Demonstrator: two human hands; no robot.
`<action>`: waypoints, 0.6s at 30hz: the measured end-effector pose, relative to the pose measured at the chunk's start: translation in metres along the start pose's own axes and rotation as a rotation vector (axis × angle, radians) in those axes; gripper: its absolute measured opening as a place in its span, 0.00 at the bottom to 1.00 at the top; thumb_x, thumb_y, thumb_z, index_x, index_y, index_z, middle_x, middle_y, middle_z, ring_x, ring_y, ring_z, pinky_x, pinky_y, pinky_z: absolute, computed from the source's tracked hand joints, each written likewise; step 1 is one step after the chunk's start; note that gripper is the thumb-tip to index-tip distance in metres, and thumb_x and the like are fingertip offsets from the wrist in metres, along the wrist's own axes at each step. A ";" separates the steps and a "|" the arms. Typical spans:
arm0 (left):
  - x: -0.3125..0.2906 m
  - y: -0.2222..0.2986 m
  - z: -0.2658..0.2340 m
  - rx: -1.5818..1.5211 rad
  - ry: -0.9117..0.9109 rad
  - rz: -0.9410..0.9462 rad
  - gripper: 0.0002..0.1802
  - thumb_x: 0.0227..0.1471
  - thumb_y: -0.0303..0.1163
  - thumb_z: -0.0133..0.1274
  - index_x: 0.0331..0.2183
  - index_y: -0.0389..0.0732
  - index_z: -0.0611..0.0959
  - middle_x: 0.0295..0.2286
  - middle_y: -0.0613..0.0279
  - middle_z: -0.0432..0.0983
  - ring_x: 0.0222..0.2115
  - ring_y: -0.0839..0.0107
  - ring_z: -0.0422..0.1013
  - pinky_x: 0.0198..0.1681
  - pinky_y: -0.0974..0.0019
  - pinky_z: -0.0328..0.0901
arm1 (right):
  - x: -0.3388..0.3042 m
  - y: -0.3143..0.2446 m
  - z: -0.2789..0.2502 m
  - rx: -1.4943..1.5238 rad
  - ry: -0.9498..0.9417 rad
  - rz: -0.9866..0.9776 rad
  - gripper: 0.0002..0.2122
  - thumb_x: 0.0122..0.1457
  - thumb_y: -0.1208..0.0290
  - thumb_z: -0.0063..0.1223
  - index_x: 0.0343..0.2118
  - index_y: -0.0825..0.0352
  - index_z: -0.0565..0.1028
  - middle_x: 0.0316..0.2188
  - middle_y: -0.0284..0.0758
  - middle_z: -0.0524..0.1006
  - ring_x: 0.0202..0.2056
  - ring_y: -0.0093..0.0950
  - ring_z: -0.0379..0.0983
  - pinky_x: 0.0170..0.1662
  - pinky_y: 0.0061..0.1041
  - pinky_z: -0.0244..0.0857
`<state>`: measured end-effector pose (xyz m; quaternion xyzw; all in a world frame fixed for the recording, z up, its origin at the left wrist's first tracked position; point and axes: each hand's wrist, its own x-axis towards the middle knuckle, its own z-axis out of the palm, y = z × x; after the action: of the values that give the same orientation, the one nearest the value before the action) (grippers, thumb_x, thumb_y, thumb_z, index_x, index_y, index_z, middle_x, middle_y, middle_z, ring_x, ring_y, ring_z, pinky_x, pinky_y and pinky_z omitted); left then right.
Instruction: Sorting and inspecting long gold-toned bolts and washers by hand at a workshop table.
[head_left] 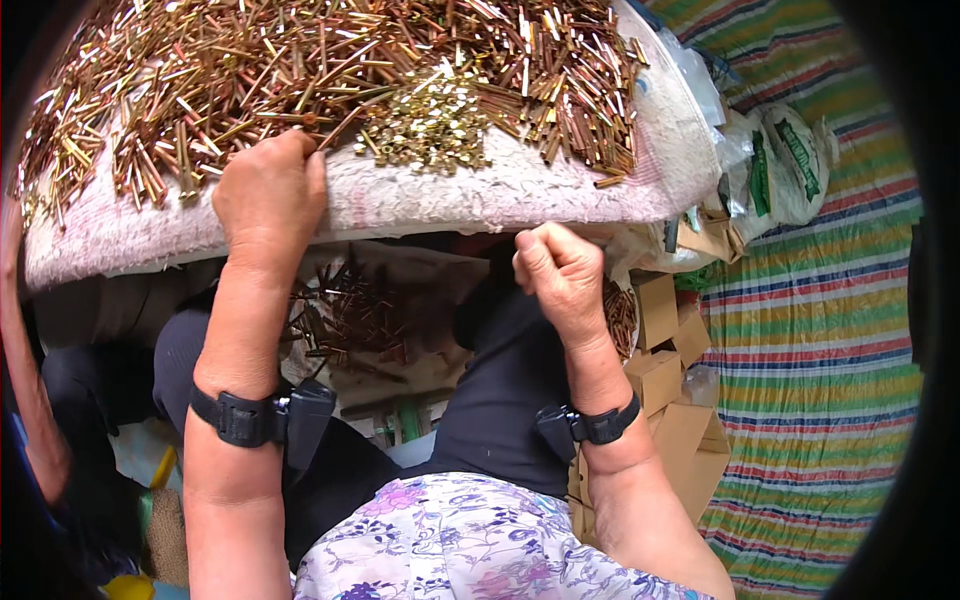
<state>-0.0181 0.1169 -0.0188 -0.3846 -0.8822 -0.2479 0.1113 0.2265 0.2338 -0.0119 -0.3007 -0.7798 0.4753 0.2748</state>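
Observation:
My left hand [268, 185] is closed at the near edge of a large heap of thin copper- and gold-coloured metal tubes [300, 60]. One reddish tube [343, 128] slants away from its fingertips; whether the fingers grip it I cannot tell. To the right of that hand lies a pile of tiny gold-coloured metal pieces [425, 125]. Just off the front edge of the cloth-covered table [420, 200], my right hand [562, 280] is closed, thumb pressed against curled fingers. Whatever it holds is hidden.
Below the table, more tubes [360, 310] lie on a pale cloth between my knees. Cardboard boxes [665, 380] and white sacks [790, 165] stand to the right, on a striped sheet [810, 380]. Another person's arm [35, 400] shows at the far left.

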 end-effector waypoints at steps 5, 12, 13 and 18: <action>-0.009 0.000 -0.005 -0.179 0.177 0.131 0.06 0.43 0.33 0.56 0.26 0.42 0.80 0.17 0.62 0.71 0.15 0.69 0.66 0.21 0.68 0.61 | 0.036 0.009 -0.060 -0.447 0.345 -0.306 0.02 0.50 0.78 0.55 0.25 0.69 0.74 0.19 0.32 0.73 0.20 0.23 0.67 0.26 0.23 0.63; -0.020 0.011 -0.015 -0.952 0.111 -0.024 0.04 0.47 0.25 0.54 0.28 0.35 0.77 0.21 0.67 0.72 0.20 0.81 0.65 0.26 0.78 0.60 | 0.073 0.037 -0.099 -1.102 0.072 -0.383 0.04 0.47 0.76 0.50 0.27 0.63 0.74 0.27 0.35 0.70 0.30 0.38 0.71 0.32 0.35 0.65; -0.020 0.011 -0.016 -1.246 0.019 -0.139 0.03 0.46 0.24 0.53 0.28 0.35 0.78 0.23 0.67 0.75 0.22 0.83 0.67 0.26 0.76 0.63 | 0.073 0.033 -0.097 -1.149 0.070 -0.389 0.02 0.48 0.75 0.49 0.26 0.64 0.72 0.28 0.36 0.69 0.31 0.38 0.70 0.33 0.36 0.64; -0.027 0.009 -0.016 -1.863 -0.279 -0.275 0.06 0.47 0.24 0.51 0.31 0.34 0.77 0.31 0.51 0.77 0.33 0.67 0.75 0.36 0.70 0.71 | 0.053 0.003 -0.061 -0.734 0.085 -0.421 0.04 0.50 0.79 0.51 0.30 0.68 0.71 0.27 0.39 0.73 0.28 0.35 0.71 0.32 0.29 0.65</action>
<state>0.0069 0.0968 -0.0127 -0.2376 -0.3728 -0.8143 -0.3762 0.2352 0.3091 0.0176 -0.2324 -0.9296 0.0869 0.2726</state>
